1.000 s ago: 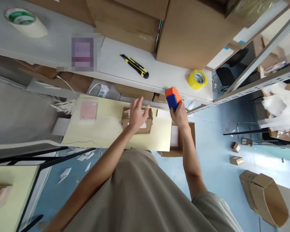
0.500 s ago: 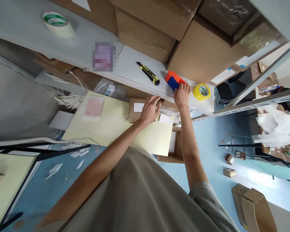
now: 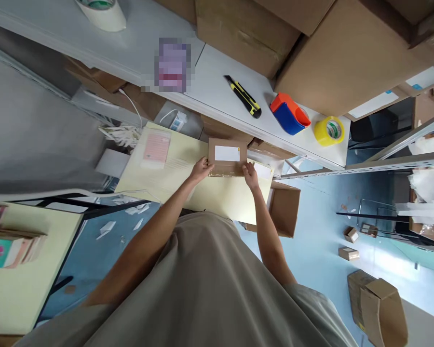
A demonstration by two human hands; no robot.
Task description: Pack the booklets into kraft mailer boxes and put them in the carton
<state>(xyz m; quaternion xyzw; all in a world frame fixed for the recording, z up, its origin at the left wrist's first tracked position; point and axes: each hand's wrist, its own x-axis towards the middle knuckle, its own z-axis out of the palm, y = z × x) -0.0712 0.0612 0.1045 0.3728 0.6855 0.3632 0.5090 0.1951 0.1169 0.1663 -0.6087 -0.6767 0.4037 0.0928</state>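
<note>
Box [image 3: 224, 166]: held between both hands at its near corners, over the yellow table [image 3: 231, 195] and close to the front of the shelf [image 3: 217, 99]; white label [image 3: 227, 153] turned up.
Left hand [image 3: 201, 169]: closed narrowly on the near left corner.
Right hand [image 3: 250, 174]: closed likewise on the near right corner, nothing else being held.
Grip: only the near end is grasped, so the far end could be tipped down if the contents are heavy.
Shelf edge: the box's far side could be caught on it if the box is pushed forward or raised.
Tape dispenser [image 3: 290, 115]: set near the shelf's front, it could be knocked off by a bump.
Cutter [image 3: 243, 97]: fingers could be nicked in a careless reach if the blade is out, which cannot be made out.
Underside: hidden; whether the box is lifted or rested on the table cannot be told.
Fingers: partly hidden by the box's sides.
Print: too small to be read on the label.
Patch on shelf [image 3: 172, 65]: blurred into squares, its content unreadable.
Pale tape roll [image 3: 111, 17]: cut off by the top border.
</note>
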